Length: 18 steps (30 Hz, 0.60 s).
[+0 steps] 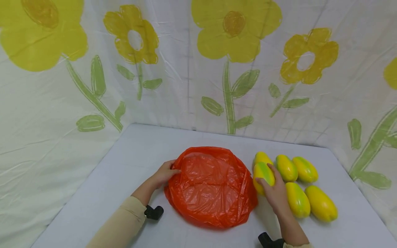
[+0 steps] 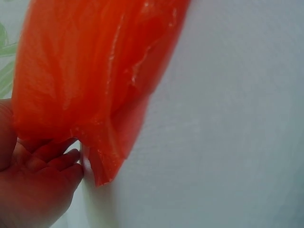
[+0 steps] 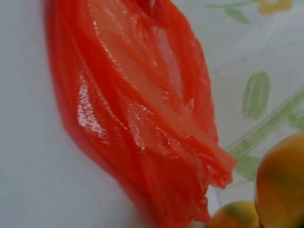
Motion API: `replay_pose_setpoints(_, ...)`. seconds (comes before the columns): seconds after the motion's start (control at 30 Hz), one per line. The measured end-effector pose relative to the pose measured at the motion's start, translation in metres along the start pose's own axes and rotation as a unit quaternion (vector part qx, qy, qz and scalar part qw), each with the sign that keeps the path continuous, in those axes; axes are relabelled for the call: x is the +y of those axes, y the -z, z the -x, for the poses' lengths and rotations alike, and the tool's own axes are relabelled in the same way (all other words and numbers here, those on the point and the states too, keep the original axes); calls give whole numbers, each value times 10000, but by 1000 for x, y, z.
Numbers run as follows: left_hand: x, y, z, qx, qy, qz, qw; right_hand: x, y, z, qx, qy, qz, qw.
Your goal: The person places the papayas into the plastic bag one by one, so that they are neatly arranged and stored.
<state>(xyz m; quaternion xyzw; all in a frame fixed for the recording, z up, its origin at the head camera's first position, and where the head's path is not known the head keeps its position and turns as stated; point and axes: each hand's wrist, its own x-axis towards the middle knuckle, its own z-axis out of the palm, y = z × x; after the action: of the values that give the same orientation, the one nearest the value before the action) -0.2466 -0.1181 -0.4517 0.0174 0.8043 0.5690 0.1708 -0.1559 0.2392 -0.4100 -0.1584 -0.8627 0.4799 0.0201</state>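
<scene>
A red plastic bag (image 1: pixel 211 186) stands open on the table, its wide mouth facing up and its thin walls creased. At its left rim my left hand (image 1: pixel 165 172) pinches the plastic between thumb and fingers; the left wrist view shows the same hand (image 2: pixel 40 180) at the bag's edge. My right hand (image 1: pixel 277 193) grips a yellow-green papaya (image 1: pixel 263 175) just beside the bag's right rim. Behind it another papaya (image 1: pixel 262 156) is partly covered. The right wrist view shows the bag's side (image 3: pixel 142 123) and a papaya (image 3: pixel 282 183) at the right edge; the right hand's fingers are hidden there.
Several more papayas lie right of my right hand: two at the back, a green-streaked papaya (image 1: pixel 286 168) and its neighbour (image 1: pixel 305 169), and two nearer, a papaya (image 1: pixel 297 199) and a yellower one (image 1: pixel 321 204). The white table (image 1: pixel 102 199) meets a flower-printed curtain (image 1: pixel 173 103) behind.
</scene>
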Motion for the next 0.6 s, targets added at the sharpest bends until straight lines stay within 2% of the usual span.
replay_pose_setpoints(0.17,0,1,0,-23,16,22,10000,-8,-1,-4,-1,68,101,9999)
replay_pose_setpoints(0.37,1,1,1,-72,-23,-57,10000,-21,-9,-9,-151,174,-207,9995)
replay_pose_setpoints(0.6,2,1,2,-56,31,-57,10000,-36,-22,-18,-142,352,-467,9982)
